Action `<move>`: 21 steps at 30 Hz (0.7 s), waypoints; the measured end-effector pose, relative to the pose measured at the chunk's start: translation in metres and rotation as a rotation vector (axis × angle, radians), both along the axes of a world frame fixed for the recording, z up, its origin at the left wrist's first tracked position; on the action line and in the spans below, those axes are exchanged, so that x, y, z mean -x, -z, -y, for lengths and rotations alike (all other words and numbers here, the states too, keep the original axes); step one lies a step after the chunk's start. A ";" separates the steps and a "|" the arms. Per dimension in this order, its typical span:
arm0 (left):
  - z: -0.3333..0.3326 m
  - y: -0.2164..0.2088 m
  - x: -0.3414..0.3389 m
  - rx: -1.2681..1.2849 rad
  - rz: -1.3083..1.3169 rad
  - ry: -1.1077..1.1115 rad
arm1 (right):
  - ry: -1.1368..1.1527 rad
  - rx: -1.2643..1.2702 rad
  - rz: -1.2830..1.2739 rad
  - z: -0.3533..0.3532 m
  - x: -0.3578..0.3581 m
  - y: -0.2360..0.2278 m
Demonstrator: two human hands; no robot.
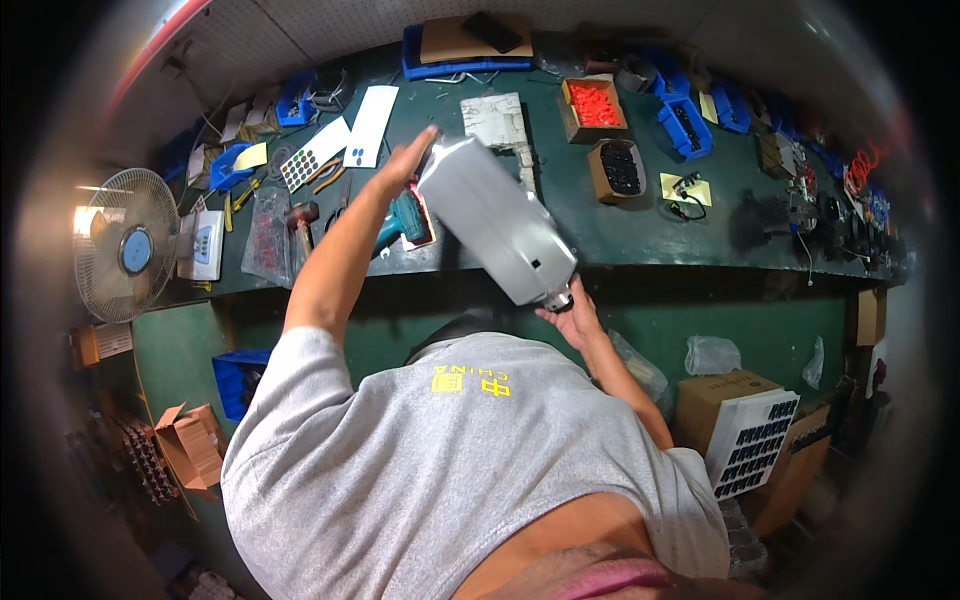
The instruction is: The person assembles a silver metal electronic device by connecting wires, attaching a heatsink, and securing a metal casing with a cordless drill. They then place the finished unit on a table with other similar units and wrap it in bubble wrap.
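Observation:
I hold a long silver-grey metal housing point(497, 222) tilted over the front edge of the green workbench point(650, 225). My left hand point(405, 160) presses on its upper, far end with fingers stretched along the edge. My right hand point(572, 322) grips the lower, near end, where a small metal fitting sticks out. A teal power drill point(398, 226) lies on the bench just under my left forearm. A white cast part point(496, 120) rests beyond the housing.
A box of red parts point(594, 104) and a box of black parts point(621, 168) stand at the back right among blue bins point(686, 126). A fan point(126, 246) stands at the left. Cardboard boxes and a white slotted tray point(752, 442) sit on the floor at the right.

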State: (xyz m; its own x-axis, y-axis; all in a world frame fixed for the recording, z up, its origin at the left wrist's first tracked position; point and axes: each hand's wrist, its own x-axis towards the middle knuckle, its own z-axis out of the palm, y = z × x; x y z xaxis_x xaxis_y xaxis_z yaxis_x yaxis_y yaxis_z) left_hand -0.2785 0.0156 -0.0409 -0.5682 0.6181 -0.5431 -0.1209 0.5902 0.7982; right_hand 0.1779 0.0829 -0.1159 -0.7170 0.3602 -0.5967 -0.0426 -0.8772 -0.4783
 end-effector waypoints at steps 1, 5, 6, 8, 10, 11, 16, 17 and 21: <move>-0.018 0.000 0.016 -0.004 -0.005 0.013 | 0.024 0.029 -0.009 0.002 0.018 -0.001; -0.071 -0.014 0.052 -0.219 0.059 -0.066 | 0.115 0.139 -0.075 0.006 0.080 -0.017; -0.077 -0.021 0.053 -0.270 0.086 -0.079 | 0.154 0.146 -0.071 0.004 0.092 -0.016; -0.068 -0.010 0.057 -0.301 0.021 -0.082 | 0.219 0.195 -0.049 -0.001 0.117 -0.007; -0.039 0.016 0.047 -0.257 -0.168 -0.101 | 0.259 0.214 -0.052 -0.002 0.135 -0.004; -0.009 0.061 0.056 -0.219 -0.478 -0.083 | 0.253 0.246 -0.048 0.000 0.144 -0.003; 0.104 0.116 0.004 0.070 -0.569 -0.190 | 0.227 0.351 -0.087 -0.008 0.147 0.013; 0.116 0.130 0.003 0.122 -0.583 -0.244 | 0.203 0.334 -0.072 -0.009 0.145 0.013; 0.120 0.145 0.044 0.163 -0.623 -0.400 | 0.106 0.291 0.031 -0.014 0.142 0.005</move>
State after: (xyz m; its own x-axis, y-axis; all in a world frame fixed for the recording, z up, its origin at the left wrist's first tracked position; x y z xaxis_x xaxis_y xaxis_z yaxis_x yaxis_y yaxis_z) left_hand -0.3229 -0.1041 -0.1856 -0.9641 0.2393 -0.1151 0.0938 0.7124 0.6954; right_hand 0.0363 0.0966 -0.1211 -0.6641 0.2433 -0.7070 -0.1308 -0.9688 -0.2106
